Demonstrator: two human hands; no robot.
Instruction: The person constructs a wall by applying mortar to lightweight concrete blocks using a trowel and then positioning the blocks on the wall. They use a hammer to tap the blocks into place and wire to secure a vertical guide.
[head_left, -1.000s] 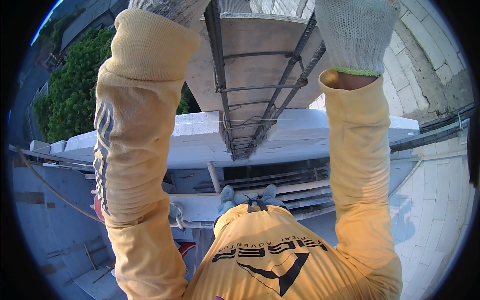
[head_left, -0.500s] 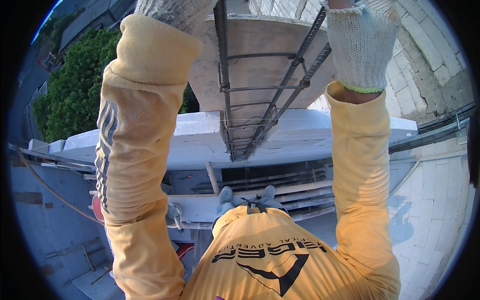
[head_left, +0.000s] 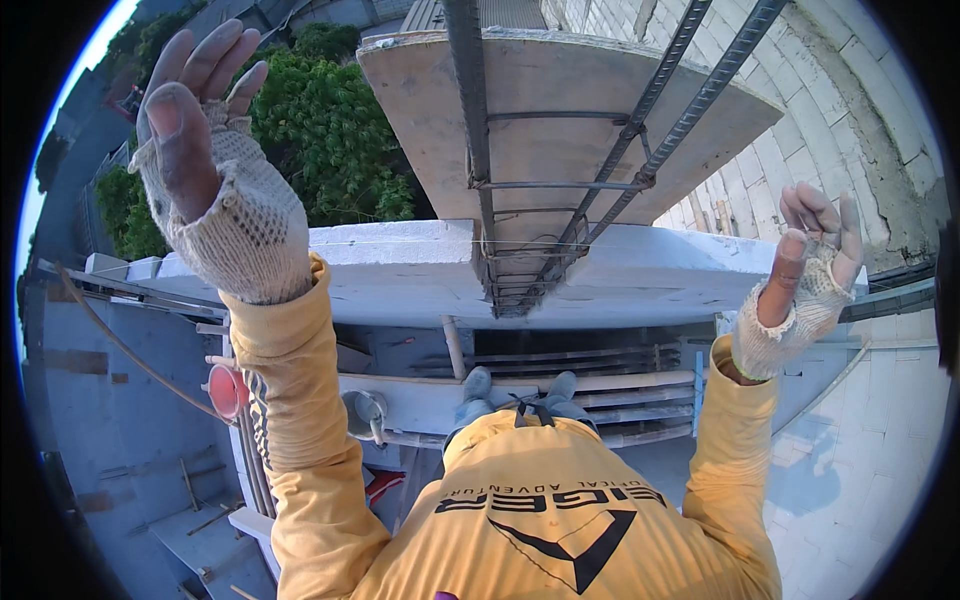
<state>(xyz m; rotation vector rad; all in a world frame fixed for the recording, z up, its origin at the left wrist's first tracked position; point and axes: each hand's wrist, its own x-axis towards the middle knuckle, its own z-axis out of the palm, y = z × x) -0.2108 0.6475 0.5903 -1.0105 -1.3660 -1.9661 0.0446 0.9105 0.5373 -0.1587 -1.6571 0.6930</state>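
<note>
Rebar cage (head_left: 562,185) is seen btwn L hand (head_left: 225,170) & R hand (head_left: 810,285), apart from both. L hand, in fingerless knit glove, is held up, released, fingers spread; R hand, gloved likewise, is also released, fingers slightly bent. Flat board (head_left: 550,75) is seen behind cage, btwn hands; white block wall (head_left: 390,285) runs btwn wrists, w/ red container (head_left: 228,392) & grey bucket (head_left: 365,410) below L hand.

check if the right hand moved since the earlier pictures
Yes: against the steel bars, the right hand is now farther right and lower in the view.
</note>
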